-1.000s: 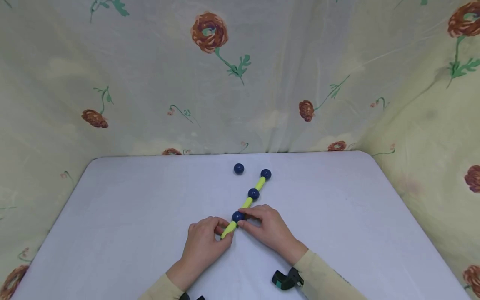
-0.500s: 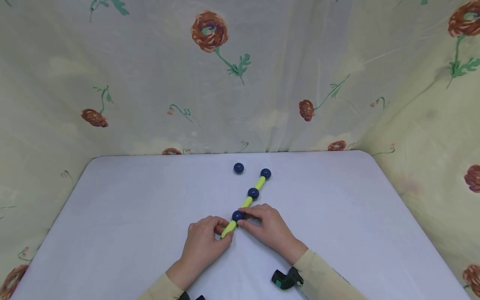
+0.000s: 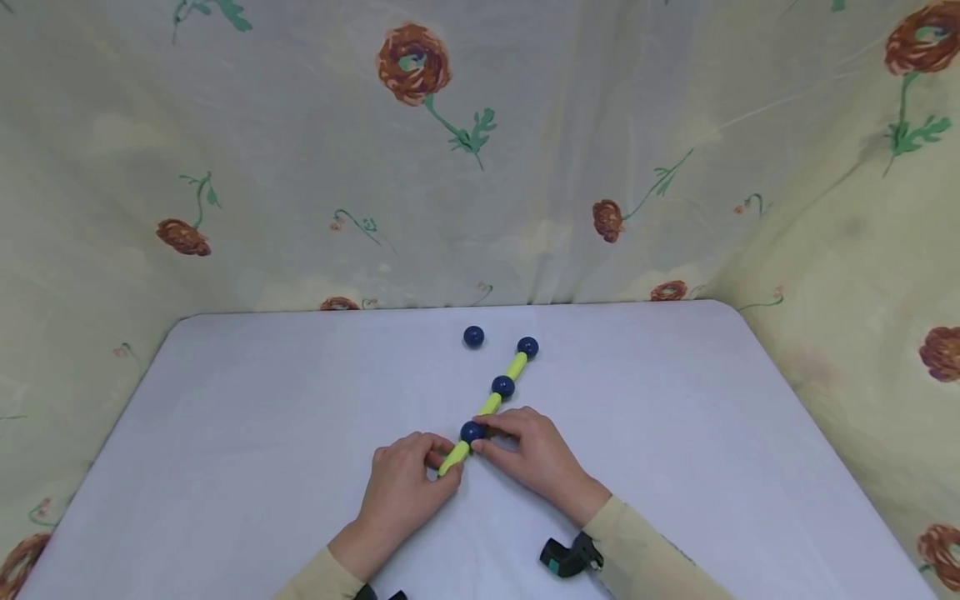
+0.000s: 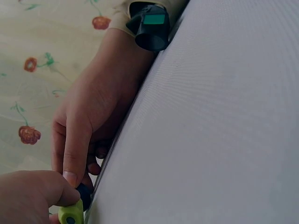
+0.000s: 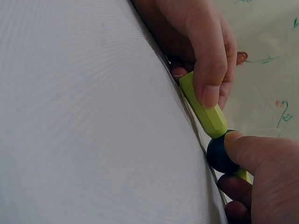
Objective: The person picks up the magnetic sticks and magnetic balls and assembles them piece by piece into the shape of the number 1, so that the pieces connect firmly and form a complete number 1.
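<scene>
A straight chain of dark blue balls and yellow-green rods slants across the white table. My left hand (image 3: 403,485) pinches the nearest yellow-green rod (image 5: 204,109) between thumb and fingers. With thumb and fingertips, my right hand (image 3: 538,460) grips the dark blue ball (image 5: 219,154) at that rod's upper end. Beyond it come another rod (image 3: 490,404), a middle ball (image 3: 503,387), a far rod (image 3: 517,366) and an end ball (image 3: 528,347). In the left wrist view, the near rod's free end (image 4: 71,215) shows a small dark round tip.
One loose dark blue ball (image 3: 473,337) lies near the back edge, left of the chain's far end. The white table (image 3: 262,417) has rounded back corners. A flower-printed cloth (image 3: 300,150) hangs behind it and along the sides. Black wrist cameras (image 3: 567,557) sit at the sleeves.
Both hands keep the same grip on rod and ball. The whole head view has shifted very slightly; the chain holds its shape.
</scene>
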`<move>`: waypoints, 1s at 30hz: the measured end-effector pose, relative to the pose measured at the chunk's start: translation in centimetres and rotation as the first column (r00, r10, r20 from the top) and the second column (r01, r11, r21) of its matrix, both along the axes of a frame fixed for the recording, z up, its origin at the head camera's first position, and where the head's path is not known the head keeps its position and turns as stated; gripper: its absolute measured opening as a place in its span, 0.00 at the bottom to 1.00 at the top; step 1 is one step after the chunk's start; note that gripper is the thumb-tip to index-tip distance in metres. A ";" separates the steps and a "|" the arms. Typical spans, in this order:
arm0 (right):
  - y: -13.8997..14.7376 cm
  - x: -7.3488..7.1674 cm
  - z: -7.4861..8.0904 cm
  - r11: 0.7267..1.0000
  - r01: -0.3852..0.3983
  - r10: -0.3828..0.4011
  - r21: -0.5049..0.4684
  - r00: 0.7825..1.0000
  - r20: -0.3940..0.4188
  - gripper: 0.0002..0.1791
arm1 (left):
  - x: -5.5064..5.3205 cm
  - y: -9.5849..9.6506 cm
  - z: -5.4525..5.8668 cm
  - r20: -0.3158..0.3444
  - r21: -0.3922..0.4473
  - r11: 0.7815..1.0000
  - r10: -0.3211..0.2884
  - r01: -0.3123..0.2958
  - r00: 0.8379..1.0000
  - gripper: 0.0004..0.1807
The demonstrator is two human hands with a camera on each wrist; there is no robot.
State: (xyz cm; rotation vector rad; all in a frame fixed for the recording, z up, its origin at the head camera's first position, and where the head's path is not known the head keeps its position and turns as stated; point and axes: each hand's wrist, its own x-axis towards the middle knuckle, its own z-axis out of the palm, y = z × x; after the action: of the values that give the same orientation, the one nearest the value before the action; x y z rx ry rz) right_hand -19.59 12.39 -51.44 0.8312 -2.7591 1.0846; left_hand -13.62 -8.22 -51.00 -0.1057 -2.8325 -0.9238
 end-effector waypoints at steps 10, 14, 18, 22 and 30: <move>0.2 -0.1 -0.1 1.000 -0.003 0.003 -0.009 1.000 -0.021 0.19 | -0.1 0.1 0.1 0.022 0.012 1.000 -0.011 0.010 1.000 0.12; 0.1 -0.1 -0.2 1.000 0.000 0.000 -0.013 1.000 -0.002 0.19 | -0.6 -0.7 0.9 0.113 0.059 0.998 -0.016 0.010 0.993 0.17; 0.0 -0.3 -0.2 1.000 -0.009 0.009 -0.006 1.000 0.024 0.19 | -2.3 -2.4 2.3 0.198 0.117 0.992 0.016 -0.040 0.980 0.20; 0.0 -0.3 -0.1 1.000 0.001 0.000 -0.005 1.000 0.031 0.20 | -4.5 -3.8 3.7 0.197 0.117 0.992 0.021 -0.044 0.980 0.19; 0.2 -0.1 -0.2 1.000 -0.002 0.002 -0.012 1.000 0.011 0.20 | -9.2 -3.7 5.2 0.183 0.030 1.000 0.000 -0.006 0.983 0.19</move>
State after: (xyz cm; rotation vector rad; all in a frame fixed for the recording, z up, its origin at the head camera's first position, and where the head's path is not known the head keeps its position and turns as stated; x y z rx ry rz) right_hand -19.72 12.56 -51.66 0.8287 -2.7590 1.1081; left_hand -22.85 -11.95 -45.84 -0.0129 -2.9829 -1.0253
